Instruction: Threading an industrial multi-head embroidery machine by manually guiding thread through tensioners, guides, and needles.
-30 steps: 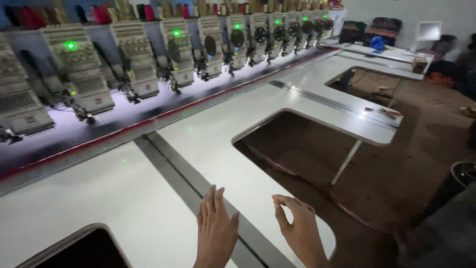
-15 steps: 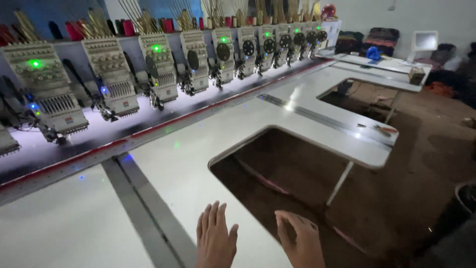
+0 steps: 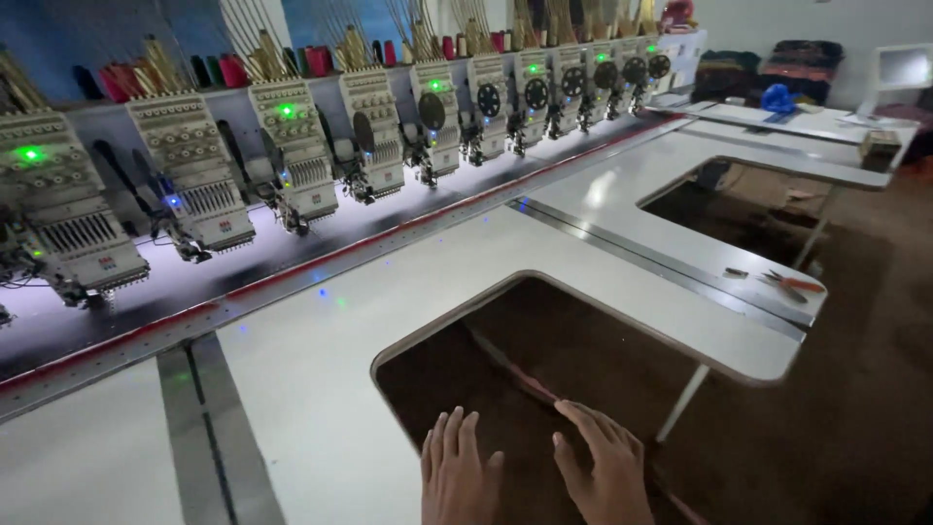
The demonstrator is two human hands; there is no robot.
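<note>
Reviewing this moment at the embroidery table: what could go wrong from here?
Both hands, left hand and right hand, hover over the open cutout in the white table, with no surface beneath them, so leaning forward could mean a slip. The embroidery heads show green lights, so they may be powered; reaching near the needles looks risky. Red-handled pliers near the table edge could be knocked off.

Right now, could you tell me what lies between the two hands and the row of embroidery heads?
In the head view, the left hand and right hand hover over a dark cut-out; beyond it lies bare white table, then the embroidery heads.
</note>
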